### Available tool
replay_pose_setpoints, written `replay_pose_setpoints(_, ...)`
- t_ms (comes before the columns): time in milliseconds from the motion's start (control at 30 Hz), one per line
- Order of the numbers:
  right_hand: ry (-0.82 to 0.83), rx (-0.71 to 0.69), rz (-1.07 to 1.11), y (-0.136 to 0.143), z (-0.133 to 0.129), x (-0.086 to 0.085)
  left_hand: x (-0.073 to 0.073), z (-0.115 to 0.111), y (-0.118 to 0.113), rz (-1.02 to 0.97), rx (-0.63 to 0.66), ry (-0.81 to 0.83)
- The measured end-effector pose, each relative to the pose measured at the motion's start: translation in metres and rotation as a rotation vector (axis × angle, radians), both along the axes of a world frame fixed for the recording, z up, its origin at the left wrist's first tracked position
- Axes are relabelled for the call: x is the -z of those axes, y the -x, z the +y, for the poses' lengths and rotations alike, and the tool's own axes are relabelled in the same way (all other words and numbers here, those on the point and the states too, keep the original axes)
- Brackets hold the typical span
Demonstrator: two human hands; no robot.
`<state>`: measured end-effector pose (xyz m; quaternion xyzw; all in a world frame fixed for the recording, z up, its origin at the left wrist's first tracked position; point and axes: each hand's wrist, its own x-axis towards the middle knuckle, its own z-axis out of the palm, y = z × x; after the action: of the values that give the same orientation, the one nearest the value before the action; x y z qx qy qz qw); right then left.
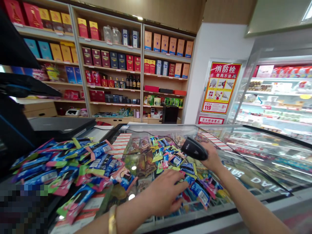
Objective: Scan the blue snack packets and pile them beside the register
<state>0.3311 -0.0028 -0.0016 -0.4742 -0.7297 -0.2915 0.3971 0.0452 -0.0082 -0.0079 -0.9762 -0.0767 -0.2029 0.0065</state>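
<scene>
My right hand (211, 157) is wrapped round a black handheld barcode scanner (194, 149), whose head points left above the glass. A cable runs from the scanner back toward the left. Below it, a loose heap of small snack packets (176, 160) in blue, pink and green lies on the glass top (140, 203). My left hand (165, 191) rests over the near side of this heap, palm down, with its fingers apart and touching the packets. A gold bracelet (112, 219) circles my left wrist. Further left is a larger pile of similar packets (65, 169).
Behind the glass-topped freezer stand shelves (110, 66) of boxed goods and bottles. A black flat device (60, 125) sits at the left beside dark equipment (12, 107). A red poster (221, 87) hangs on the wall. On the right is a lit display cabinet (280, 94).
</scene>
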Motion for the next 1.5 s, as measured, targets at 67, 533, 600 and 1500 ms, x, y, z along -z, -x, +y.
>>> replay_pose_setpoints(67,-0.007,0.015,0.001,-0.016,-0.005,0.010,0.000,-0.011,-0.030,0.026,0.083,-0.043)
replay_pose_setpoints(533,-0.051,0.168,0.114,-0.042,-0.014,0.050,0.026,-0.013,-0.109,0.180,-0.050,-0.148)
replay_pose_setpoints(600,-0.036,0.154,0.101,-0.036,-0.013,0.051,0.024,-0.011,-0.103,0.166,-0.029,-0.147)
replay_pose_setpoints(1500,0.114,-0.178,0.090,0.115,-0.004,0.002,0.012,0.069,0.063,-1.063,-0.439,0.849)
